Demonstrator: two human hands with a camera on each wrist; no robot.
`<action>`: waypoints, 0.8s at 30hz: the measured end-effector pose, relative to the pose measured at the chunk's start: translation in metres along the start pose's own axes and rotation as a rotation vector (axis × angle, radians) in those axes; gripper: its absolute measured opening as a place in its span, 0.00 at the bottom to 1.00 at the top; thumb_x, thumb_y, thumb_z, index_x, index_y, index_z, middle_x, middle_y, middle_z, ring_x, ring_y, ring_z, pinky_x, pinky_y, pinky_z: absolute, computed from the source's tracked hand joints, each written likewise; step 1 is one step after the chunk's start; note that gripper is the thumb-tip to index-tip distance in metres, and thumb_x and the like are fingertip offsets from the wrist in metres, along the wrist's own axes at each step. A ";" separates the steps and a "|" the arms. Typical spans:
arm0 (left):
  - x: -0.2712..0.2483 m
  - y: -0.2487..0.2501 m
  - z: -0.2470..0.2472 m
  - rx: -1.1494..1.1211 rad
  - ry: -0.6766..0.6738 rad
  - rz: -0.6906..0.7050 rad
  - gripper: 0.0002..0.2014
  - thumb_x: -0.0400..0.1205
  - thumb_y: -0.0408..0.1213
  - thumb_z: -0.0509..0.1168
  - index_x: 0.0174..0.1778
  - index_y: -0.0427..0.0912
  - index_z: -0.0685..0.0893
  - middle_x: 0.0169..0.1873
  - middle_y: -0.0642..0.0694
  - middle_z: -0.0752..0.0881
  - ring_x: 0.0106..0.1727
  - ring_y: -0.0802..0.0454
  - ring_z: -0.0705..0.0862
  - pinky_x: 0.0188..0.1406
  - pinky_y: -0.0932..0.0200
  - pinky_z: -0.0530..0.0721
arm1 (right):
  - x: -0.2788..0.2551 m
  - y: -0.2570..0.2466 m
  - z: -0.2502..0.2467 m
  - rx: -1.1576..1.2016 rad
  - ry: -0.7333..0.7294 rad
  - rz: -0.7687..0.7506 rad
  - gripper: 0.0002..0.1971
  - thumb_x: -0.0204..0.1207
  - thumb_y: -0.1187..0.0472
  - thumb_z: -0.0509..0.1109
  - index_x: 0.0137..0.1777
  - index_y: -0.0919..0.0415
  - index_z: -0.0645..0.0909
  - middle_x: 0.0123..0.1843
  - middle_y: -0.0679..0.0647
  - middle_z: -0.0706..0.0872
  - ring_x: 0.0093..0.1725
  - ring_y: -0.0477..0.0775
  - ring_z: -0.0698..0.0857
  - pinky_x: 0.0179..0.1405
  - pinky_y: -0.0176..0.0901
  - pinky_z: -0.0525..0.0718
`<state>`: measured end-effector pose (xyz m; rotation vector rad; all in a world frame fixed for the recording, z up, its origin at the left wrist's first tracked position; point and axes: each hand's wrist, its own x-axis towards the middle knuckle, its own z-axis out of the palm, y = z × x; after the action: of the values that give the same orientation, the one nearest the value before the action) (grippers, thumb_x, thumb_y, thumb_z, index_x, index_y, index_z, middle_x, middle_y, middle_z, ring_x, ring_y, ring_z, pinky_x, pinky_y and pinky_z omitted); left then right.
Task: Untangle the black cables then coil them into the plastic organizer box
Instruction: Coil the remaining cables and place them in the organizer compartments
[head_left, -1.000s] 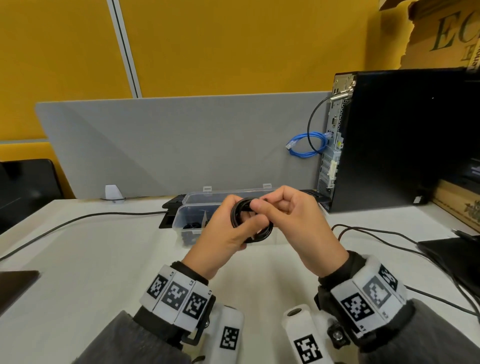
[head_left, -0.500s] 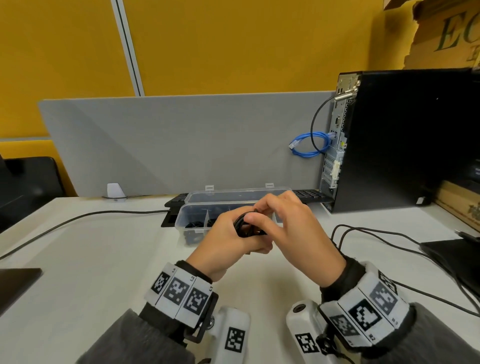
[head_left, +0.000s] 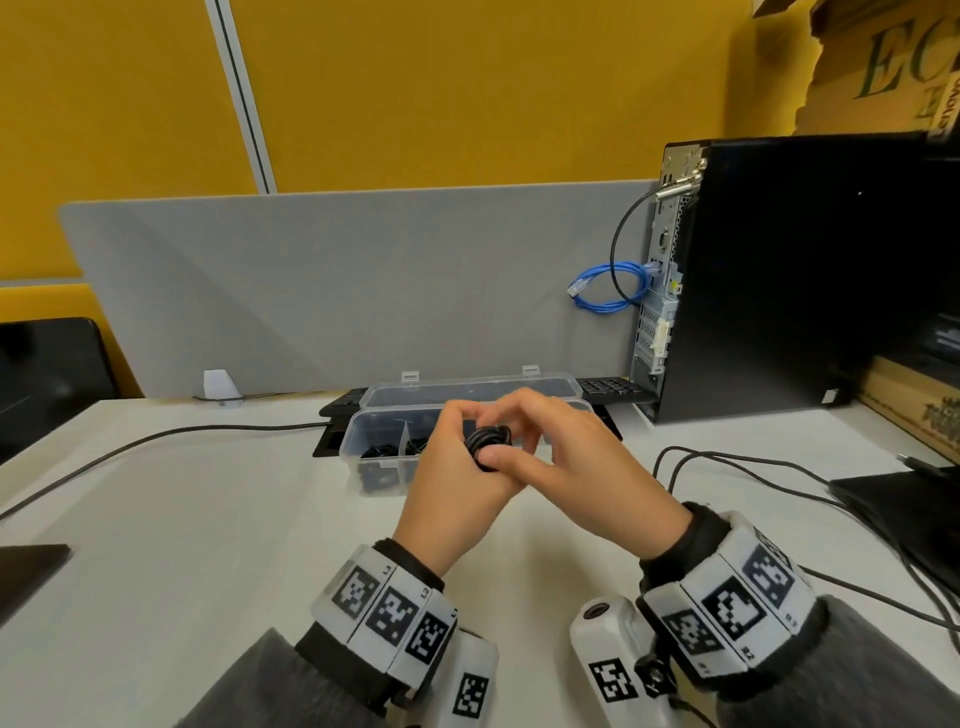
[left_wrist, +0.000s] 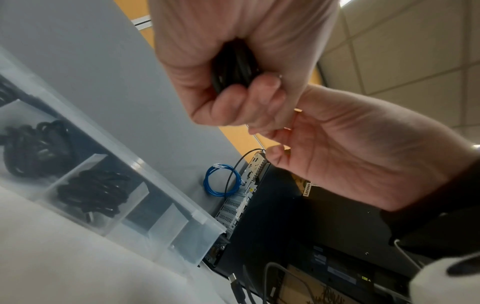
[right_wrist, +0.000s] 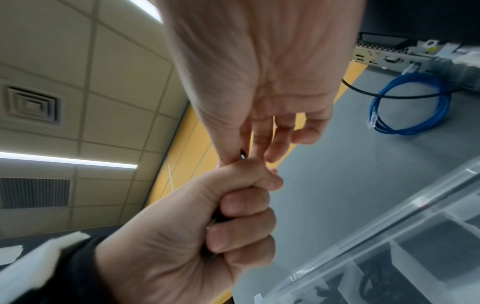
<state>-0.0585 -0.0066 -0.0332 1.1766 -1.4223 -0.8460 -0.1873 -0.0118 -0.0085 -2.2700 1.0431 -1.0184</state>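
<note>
A black cable, wound into a tight small coil, is held just in front of the clear plastic organizer box. My left hand grips the coil in a fist. My right hand pinches the coil from the right, thumb below and fingers above; a short black cable tip shows between its thumb and fingers. The box stands with its lid folded back. Two of its left compartments hold coiled black cables, and the right compartments look bare.
A black computer tower stands at the right with a blue cable loop hanging at its back. Loose black cables run over the table on the right. A keyboard lies behind the box. A grey divider panel closes the back.
The cable was a wide open loop held between both hands; now it is squeezed into a compact bundle inside my left fist. Both hands have stayed in front of the box.
</note>
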 end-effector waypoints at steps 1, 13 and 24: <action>0.000 -0.001 0.000 0.010 0.002 -0.003 0.18 0.69 0.29 0.69 0.51 0.47 0.74 0.34 0.50 0.83 0.22 0.61 0.77 0.19 0.68 0.70 | 0.001 0.003 0.000 0.013 -0.008 -0.001 0.09 0.76 0.55 0.70 0.55 0.51 0.81 0.43 0.44 0.83 0.42 0.40 0.77 0.41 0.27 0.72; 0.036 -0.010 -0.025 -0.080 -0.153 -0.093 0.17 0.78 0.35 0.68 0.61 0.46 0.74 0.46 0.47 0.87 0.43 0.51 0.87 0.53 0.51 0.84 | 0.055 0.038 -0.007 0.148 0.035 0.198 0.05 0.79 0.62 0.66 0.49 0.59 0.84 0.33 0.49 0.84 0.29 0.41 0.79 0.29 0.32 0.76; 0.079 -0.052 -0.049 0.520 -0.274 -0.073 0.07 0.80 0.32 0.66 0.49 0.42 0.90 0.41 0.51 0.87 0.39 0.67 0.81 0.43 0.75 0.76 | 0.100 0.094 0.003 -0.544 -0.293 0.455 0.14 0.79 0.57 0.67 0.55 0.66 0.85 0.53 0.64 0.88 0.52 0.61 0.85 0.55 0.47 0.82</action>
<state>0.0036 -0.0916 -0.0509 1.5496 -1.9084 -0.7259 -0.1839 -0.1476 -0.0268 -2.3012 1.7457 -0.2200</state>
